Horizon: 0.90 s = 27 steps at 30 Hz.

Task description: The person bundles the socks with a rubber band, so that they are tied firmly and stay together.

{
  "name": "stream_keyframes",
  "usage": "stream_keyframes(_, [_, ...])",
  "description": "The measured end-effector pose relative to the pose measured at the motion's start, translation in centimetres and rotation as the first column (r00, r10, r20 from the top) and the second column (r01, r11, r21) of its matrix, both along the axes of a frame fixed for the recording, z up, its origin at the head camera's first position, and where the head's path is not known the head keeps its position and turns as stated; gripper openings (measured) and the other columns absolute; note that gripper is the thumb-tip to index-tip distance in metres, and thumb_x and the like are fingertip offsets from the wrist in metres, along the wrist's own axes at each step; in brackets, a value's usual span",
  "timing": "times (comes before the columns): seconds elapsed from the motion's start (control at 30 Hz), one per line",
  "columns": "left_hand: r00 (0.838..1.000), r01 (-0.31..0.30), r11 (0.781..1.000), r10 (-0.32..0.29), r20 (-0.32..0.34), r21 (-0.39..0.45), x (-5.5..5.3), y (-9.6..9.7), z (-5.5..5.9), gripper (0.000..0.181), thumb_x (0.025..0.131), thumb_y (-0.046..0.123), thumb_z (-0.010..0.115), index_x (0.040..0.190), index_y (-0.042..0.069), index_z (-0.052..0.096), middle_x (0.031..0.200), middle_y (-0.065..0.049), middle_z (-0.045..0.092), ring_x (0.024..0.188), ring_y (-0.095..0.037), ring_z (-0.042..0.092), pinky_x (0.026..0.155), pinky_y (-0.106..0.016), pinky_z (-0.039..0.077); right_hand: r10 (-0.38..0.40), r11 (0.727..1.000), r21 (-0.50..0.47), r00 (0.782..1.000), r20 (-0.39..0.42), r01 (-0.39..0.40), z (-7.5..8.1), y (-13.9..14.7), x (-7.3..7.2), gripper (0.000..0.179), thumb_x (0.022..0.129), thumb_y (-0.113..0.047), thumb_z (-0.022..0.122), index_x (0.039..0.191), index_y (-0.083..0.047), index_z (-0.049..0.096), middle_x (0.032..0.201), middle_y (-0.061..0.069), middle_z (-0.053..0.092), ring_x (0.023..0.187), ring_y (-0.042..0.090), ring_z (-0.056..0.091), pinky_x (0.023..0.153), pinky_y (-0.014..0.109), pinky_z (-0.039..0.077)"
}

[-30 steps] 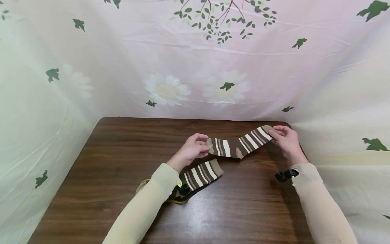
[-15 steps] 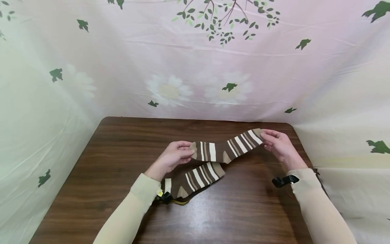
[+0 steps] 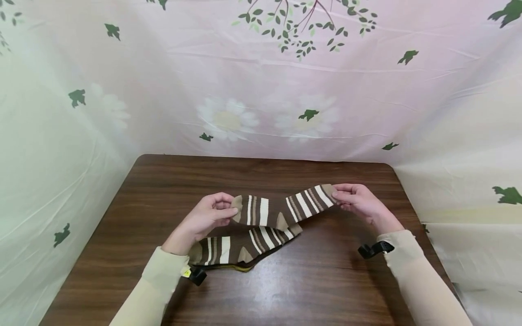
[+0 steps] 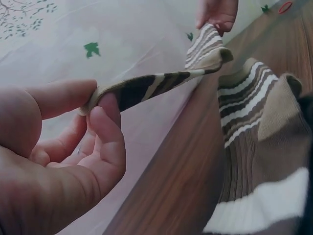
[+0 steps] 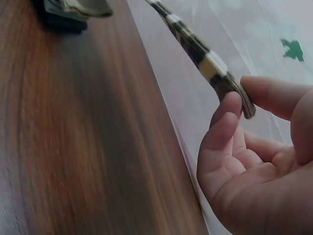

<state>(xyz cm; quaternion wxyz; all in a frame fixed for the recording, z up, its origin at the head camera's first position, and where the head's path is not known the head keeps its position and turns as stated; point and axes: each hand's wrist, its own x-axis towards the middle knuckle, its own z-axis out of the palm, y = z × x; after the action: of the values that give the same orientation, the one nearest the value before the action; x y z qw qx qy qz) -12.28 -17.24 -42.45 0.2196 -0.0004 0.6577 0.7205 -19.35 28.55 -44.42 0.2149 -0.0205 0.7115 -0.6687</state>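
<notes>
A brown sock with white and tan stripes (image 3: 265, 213) is stretched between both hands above the table. My left hand (image 3: 205, 217) pinches its tan toe between thumb and fingers. At the other end, my right hand (image 3: 360, 203) pinches the tan cuff. Just below it in the head view lies a matching striped sock (image 3: 216, 250), toe to the left and cuff to the right, on top of darker fabric with a mustard edge (image 3: 241, 268). The held sock overlaps the lying one's upper edge in this view. The left wrist view shows the lying sock (image 4: 244, 112) close by.
The dark wooden table (image 3: 318, 290) has rounded back corners. Pale fabric curtains (image 3: 261, 90) printed with leaves, daisies and birds hang behind it and along both sides. A small red ring (image 4: 285, 7) shows in the left wrist view's top corner.
Both hands have carried the stretched sock left and toward the person, from beyond the lying sock to right over its upper edge. More of the lying sock is uncovered as the left forearm shifted left.
</notes>
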Motion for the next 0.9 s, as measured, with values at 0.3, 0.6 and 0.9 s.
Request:
stream_keyframes(0.3, [1.000, -0.016, 1.000, 0.016, -0.007, 0.004, 2.7, -2.8, -0.9, 0.025, 0.100, 0.002, 0.068, 0.122, -0.002, 0.057, 0.096, 0.001, 0.068, 0.079, -0.009, 0.060, 0.069, -0.023, 0.053, 0.097, 0.989, 0.122, 0.992, -0.079, -0.087, -0.2, -2.0, 1.1, 0.030, 0.105, -0.012, 0.065, 0.125, 0.009, 0.059, 0.090, -0.002, 0.067, 0.079, 0.011, 0.064, 0.069, 0.026, 0.057])
stream_keyframes(0.6, [0.997, -0.066, 0.993, 0.068, -0.024, 0.098, 5.3, -5.7, -1.5, 0.018, 0.103, 0.003, 0.065, 0.120, 0.004, 0.060, 0.096, 0.001, 0.070, 0.083, -0.009, 0.064, 0.069, -0.022, 0.055, 0.152, 0.978, 0.165, 0.979, -0.133, -0.129, -0.3, -4.3, 1.8, 0.025, 0.106, -0.012, 0.062, 0.118, 0.010, 0.059, 0.082, -0.001, 0.063, 0.074, 0.015, 0.062, 0.064, 0.027, 0.053])
stream_keyframes(0.9, [0.995, -0.080, 0.983, 0.089, -0.047, 0.164, 7.9, -8.2, -2.6, 0.016, 0.106, 0.001, 0.059, 0.118, 0.009, 0.065, 0.096, 0.003, 0.071, 0.079, -0.005, 0.062, 0.066, -0.019, 0.053, 0.230, 0.959, 0.210, 0.954, -0.193, -0.189, -0.9, -6.6, 2.7, 0.023, 0.104, -0.009, 0.064, 0.113, 0.012, 0.063, 0.084, -0.003, 0.066, 0.074, 0.015, 0.064, 0.068, 0.030, 0.056])
